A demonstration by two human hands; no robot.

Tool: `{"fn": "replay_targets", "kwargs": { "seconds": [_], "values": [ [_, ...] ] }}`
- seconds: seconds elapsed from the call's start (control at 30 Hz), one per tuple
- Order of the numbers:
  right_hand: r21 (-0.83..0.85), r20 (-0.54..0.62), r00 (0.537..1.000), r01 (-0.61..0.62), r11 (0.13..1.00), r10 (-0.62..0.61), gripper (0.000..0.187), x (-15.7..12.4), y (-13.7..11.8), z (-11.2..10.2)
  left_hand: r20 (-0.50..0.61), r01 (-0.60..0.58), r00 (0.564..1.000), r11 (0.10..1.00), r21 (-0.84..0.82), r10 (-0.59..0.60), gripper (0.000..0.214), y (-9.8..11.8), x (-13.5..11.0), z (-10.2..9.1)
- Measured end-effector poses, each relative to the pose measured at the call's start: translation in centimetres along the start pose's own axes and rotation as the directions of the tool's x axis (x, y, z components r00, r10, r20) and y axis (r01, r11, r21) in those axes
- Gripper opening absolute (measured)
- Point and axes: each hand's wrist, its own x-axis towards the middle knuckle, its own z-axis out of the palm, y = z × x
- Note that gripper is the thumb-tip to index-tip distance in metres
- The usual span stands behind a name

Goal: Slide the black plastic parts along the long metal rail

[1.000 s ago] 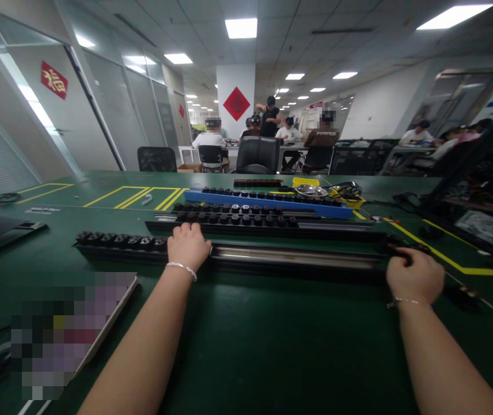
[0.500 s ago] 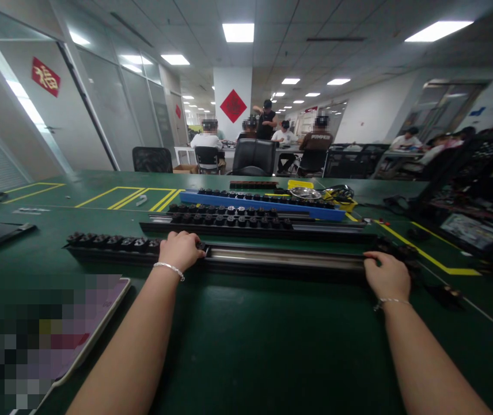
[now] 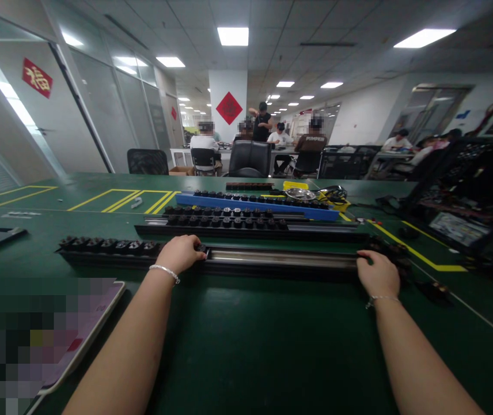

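A long black rail with a shiny metal channel [image 3: 281, 258] lies across the green table in front of me. A row of small black parts [image 3: 108, 245] sits in its left section. My left hand [image 3: 180, 252] rests curled on the rail where that row ends, fingers closed on a small black part. My right hand [image 3: 376, 274] grips the rail's right end, fingers curled over its front edge. Both wrists wear thin bracelets.
Behind lie a second black rail with black parts [image 3: 229, 222] and a blue rail [image 3: 255, 204]. A metal dish [image 3: 299, 193] and yellow tray sit further back. A tablet [image 3: 48, 340] lies near left, dark equipment [image 3: 458, 196] at right. Seated people work at far desks.
My right hand has slid left along the rail's end, from a closed grip to fingers lying over the front edge. My left hand stays at the end of the row. The view shifted a little.
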Motion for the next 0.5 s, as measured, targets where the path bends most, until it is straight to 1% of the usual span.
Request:
{"fn": "replay_targets", "kwargs": {
  "seconds": [0.2, 0.37, 0.5],
  "values": [
    [0.037, -0.007, 1.000, 0.001, 0.999, 0.000, 0.033, -0.1, -0.1, 0.0, -0.022, -0.027, 0.999, 0.999, 0.036, 0.028, 0.038, 1.0, -0.2, 0.1],
    [0.029, 0.017, 0.999, -0.044, 0.999, 0.043, 0.034, -0.2, -0.3, -0.2, -0.036, -0.044, 0.998, 0.999, -0.013, 0.043, 0.033, 1.5, -0.3, 0.2],
    [0.023, 0.019, 0.999, -0.040, 0.999, 0.039, 0.035, -0.2, -0.3, -0.2, -0.019, -0.058, 0.998, 0.998, -0.024, 0.058, 0.033, 1.7, -0.4, 0.2]
  ]
}}
